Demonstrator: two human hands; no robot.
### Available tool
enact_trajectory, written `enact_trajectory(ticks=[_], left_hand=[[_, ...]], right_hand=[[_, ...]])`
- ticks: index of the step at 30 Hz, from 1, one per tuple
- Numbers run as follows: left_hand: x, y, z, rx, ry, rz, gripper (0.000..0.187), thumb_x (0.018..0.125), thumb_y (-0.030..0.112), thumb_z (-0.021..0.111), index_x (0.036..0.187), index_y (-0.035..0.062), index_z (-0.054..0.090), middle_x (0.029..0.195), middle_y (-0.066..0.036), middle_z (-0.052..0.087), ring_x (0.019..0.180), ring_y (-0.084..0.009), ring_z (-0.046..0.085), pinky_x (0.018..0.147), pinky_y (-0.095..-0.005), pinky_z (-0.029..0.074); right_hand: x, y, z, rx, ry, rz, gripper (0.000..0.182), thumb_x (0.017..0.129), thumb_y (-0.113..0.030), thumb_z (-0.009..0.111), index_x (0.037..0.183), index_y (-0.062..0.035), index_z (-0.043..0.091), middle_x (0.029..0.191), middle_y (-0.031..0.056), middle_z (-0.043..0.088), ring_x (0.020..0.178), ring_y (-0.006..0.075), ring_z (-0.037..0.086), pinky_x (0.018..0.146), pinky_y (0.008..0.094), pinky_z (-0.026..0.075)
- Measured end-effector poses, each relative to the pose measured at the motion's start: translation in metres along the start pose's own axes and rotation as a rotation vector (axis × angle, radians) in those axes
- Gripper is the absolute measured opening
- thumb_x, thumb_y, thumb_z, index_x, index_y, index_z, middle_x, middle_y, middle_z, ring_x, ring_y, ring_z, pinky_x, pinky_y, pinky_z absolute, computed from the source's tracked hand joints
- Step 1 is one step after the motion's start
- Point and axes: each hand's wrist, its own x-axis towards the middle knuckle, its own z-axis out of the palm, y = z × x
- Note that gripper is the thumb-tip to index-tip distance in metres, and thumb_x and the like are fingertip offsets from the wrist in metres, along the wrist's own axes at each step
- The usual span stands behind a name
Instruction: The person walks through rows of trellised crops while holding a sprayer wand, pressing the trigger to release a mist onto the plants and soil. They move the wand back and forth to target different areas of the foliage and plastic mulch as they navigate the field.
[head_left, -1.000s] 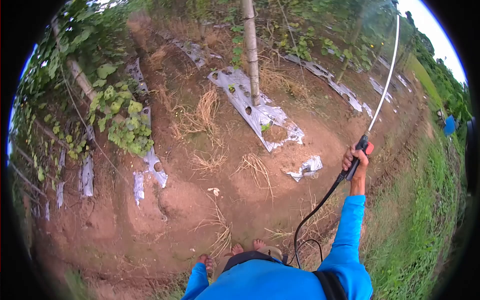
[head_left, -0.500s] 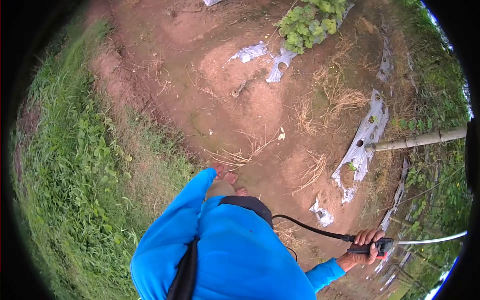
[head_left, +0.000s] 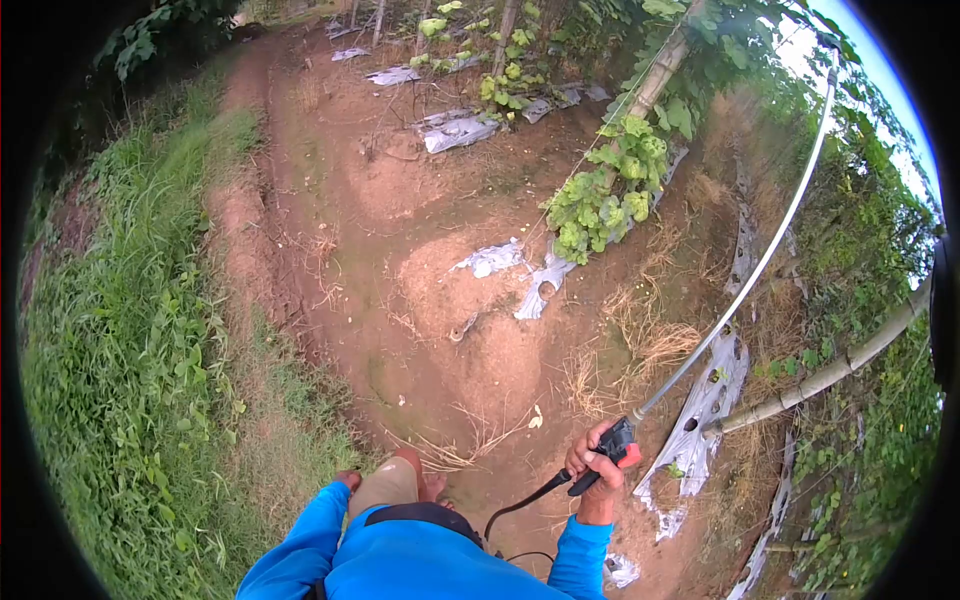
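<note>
Head view looks down on a person in a blue long-sleeved top standing barefoot on red-brown soil. Right hand (head_left: 597, 462) is out in front, its grip clenched around the black handle (head_left: 610, 452) of a sprayer wand, with a red trigger piece showing just beside the fingers. From that handle the long pale wand (head_left: 760, 262) runs up and to the right, reaching high toward the leafy vines near the top edge; its tip is too small to make out. A black hose (head_left: 525, 497) curves back from the handle's lower end toward the person's waist, where a dark strap crosses the blue top. Left hand (head_left: 348, 480) hangs low by the thigh, mostly hidden at the cuff of its blue sleeve, so I cannot tell whether its grip is clenched or released; it touches nothing that shows.

Torn silver plastic mulch (head_left: 705, 408) lies on the soil just right of the wand handle, and more scraps sit further up the plot. A leaning bamboo pole (head_left: 840, 368) crosses at the right. A clump of green leafy vine (head_left: 605, 200) grows mid-field. Thick grass (head_left: 140, 340) borders the left side.
</note>
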Motion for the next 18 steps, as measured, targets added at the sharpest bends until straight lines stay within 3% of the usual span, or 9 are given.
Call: enact_trajectory(ticks=[2, 4, 7, 10, 12, 16, 18], left_hand=[[-0.023, 0.009, -0.007, -0.196, 0.279, 0.04, 0.041, 0.077, 0.037, 0.053, 0.095, 0.0045, 0.07, 0.092, -0.022, 0.069, 0.088, -0.036, 0.065, 0.078, -0.0416, 0.051], [-0.039, 0.029, -0.026, -0.271, 0.212, -0.151, 0.043, 0.083, 0.034, 0.047, 0.104, 0.004, 0.069, 0.112, -0.028, 0.062, 0.108, -0.0416, 0.058, 0.094, -0.046, 0.043], [-0.035, 0.037, -0.039, -0.276, 0.254, -0.287, 0.045, 0.084, 0.035, 0.045, 0.108, 0.0032, 0.067, 0.116, -0.029, 0.06, 0.11, -0.0427, 0.057, 0.095, -0.0471, 0.042], [0.029, -0.004, -0.036, -0.185, 0.192, -0.343, 0.045, 0.085, 0.036, 0.045, 0.11, 0.0053, 0.066, 0.119, -0.027, 0.059, 0.114, -0.0432, 0.054, 0.098, -0.0469, 0.04], [0.071, -0.026, -0.041, -0.074, 0.199, -0.258, 0.05, 0.079, 0.037, 0.046, 0.108, 0.0012, 0.066, 0.12, -0.029, 0.058, 0.117, -0.043, 0.052, 0.099, -0.0463, 0.041], [0.125, 0.004, -0.114, 0.1, 0.069, -0.006, 0.055, 0.08, 0.036, 0.045, 0.117, -0.0017, 0.06, 0.124, -0.03, 0.054, 0.121, -0.0438, 0.048, 0.104, -0.0448, 0.037], [0.154, 0.009, -0.156, 0.131, 0.076, 0.019, 0.045, 0.083, 0.034, 0.047, 0.11, 0.0013, 0.062, 0.11, -0.027, 0.063, 0.101, -0.0399, 0.061, 0.084, -0.0511, 0.049]], right_hand=[[0.013, 0.011, 0.013, -0.025, 0.046, 0.049, 0.029, 0.066, -0.007, 0.062, 0.087, -0.0059, 0.043, 0.061, 0.0052, 0.042, 0.046, 0.0136, 0.041, 0.042, 0.0287, 0.039], [0.032, 0.009, 0.026, -0.002, -0.005, 0.059, 0.029, 0.066, -0.004, 0.062, 0.088, -0.0055, 0.042, 0.062, 0.005, 0.043, 0.047, 0.0132, 0.042, 0.043, 0.0282, 0.039], [0.078, 0.01, 0.048, 0.011, -0.101, 0.058, 0.029, 0.068, -0.001, 0.061, 0.088, -0.0055, 0.042, 0.063, 0.0045, 0.044, 0.048, 0.0124, 0.043, 0.044, 0.0263, 0.038], [0.135, 0.013, 0.078, 0.021, -0.171, -0.006, 0.027, 0.068, -0.002, 0.061, 0.087, -0.0055, 0.042, 0.063, 0.004, 0.043, 0.048, 0.0117, 0.042, 0.044, 0.026, 0.038], [0.176, 0.01, 0.109, 0.004, -0.161, -0.054, 0.026, 0.068, -0.002, 0.06, 0.086, -0.0057, 0.042, 0.063, 0.0036, 0.043, 0.047, 0.0114, 0.042, 0.044, 0.026, 0.038], [0.273, 0.011, 0.18, -0.045, -0.17, -0.17, 0.021, 0.07, -0.003, 0.057, 0.085, -0.0065, 0.042, 0.063, 0.0017, 0.042, 0.046, 0.0102, 0.04, 0.042, 0.0251, 0.036], [0.314, 0.016, 0.218, -0.133, -0.132, -0.225, 0.021, 0.071, -0.008, 0.058, 0.085, -0.0075, 0.043, 0.062, 0.0012, 0.041, 0.044, 0.0093, 0.039, 0.039, 0.0246, 0.036]])
